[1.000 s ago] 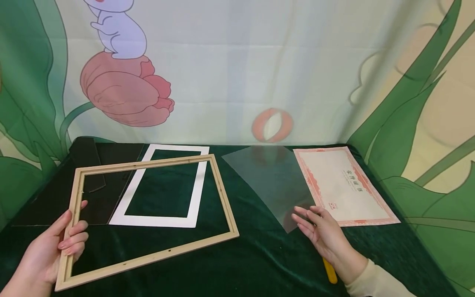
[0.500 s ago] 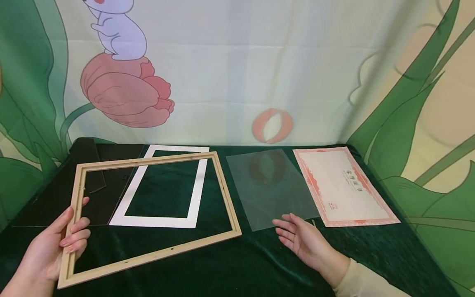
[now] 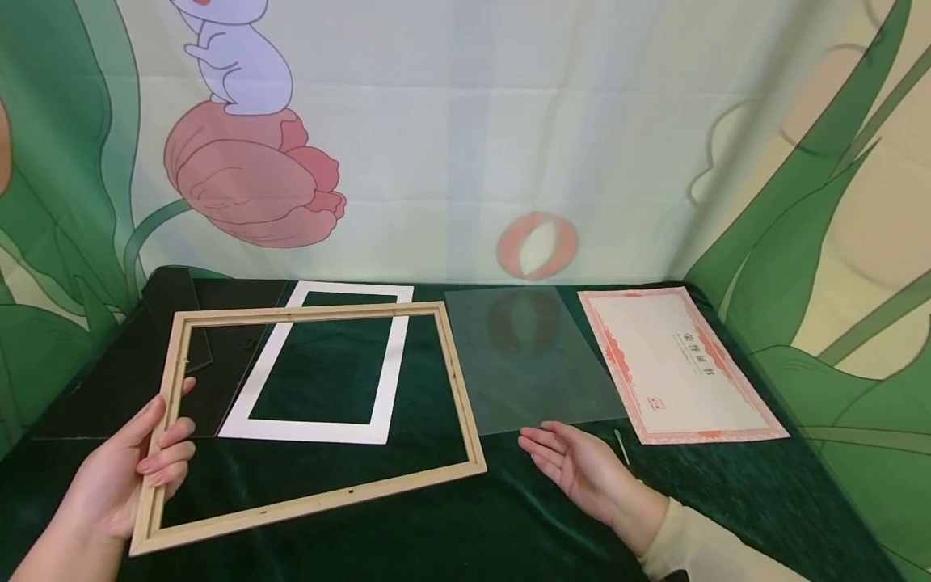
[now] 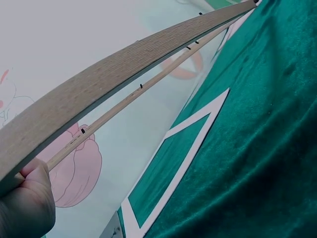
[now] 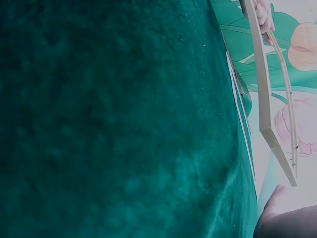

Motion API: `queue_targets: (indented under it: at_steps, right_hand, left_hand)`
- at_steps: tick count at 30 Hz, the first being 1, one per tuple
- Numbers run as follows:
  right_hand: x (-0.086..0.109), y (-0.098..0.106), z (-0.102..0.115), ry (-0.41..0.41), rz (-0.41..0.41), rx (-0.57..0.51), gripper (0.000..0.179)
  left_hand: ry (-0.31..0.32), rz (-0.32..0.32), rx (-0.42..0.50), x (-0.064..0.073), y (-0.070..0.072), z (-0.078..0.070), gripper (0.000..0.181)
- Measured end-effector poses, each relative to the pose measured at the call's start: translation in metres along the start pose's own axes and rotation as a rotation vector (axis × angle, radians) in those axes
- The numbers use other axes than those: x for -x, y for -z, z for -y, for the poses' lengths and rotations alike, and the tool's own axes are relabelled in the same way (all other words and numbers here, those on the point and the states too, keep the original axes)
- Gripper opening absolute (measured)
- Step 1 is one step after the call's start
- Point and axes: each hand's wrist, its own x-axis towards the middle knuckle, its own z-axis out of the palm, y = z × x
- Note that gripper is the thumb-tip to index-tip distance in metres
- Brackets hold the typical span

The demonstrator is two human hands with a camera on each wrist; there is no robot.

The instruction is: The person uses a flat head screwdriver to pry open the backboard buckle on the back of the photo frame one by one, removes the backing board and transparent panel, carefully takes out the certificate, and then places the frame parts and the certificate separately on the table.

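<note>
My left hand point(image 3: 124, 469) grips the left side of an empty wooden picture frame point(image 3: 313, 503), thumb in front and fingers wrapped through the opening. The frame is raised and tilted above the table; the left wrist view shows its bar edge-on beside the left hand point(image 4: 30, 203). My right hand point(image 3: 582, 473) holds nothing, its fingers loosely extended toward the left. They hover at the front edge of a clear plastic sheet point(image 3: 531, 388) lying on the cloth. Behind the frame lies a white photo mat point(image 3: 301, 432) with a rectangular opening.
A certificate point(image 3: 676, 364) with a red border lies at the right. A black backing board point(image 3: 116, 380) with a stand leg is at the left. Near the right wrist a thin metal rod point(image 3: 621, 446) shows. A printed curtain point(image 3: 407, 162) hangs behind the green table.
The clear sheet has turned from a slanted position to lie squared beside the certificate. My right hand has moved left, away from it. The frame has shifted slightly right in my left hand.
</note>
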Motion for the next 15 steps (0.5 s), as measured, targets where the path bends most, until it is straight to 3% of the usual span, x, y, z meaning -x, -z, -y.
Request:
queue_targets:
  at_steps: [5,15]
  right_hand:
    - [-0.001,-0.002,-0.002,-0.027,0.01,0.048,0.042]
    - [-0.003,0.0,-0.002,-0.083,0.164,0.249,0.049]
  left_hand:
    - [-0.01,-0.003,-0.006,-0.001,-0.006,-0.003,0.052]
    - [0.001,0.011,-0.005,-0.01,-0.016,0.005,0.05]
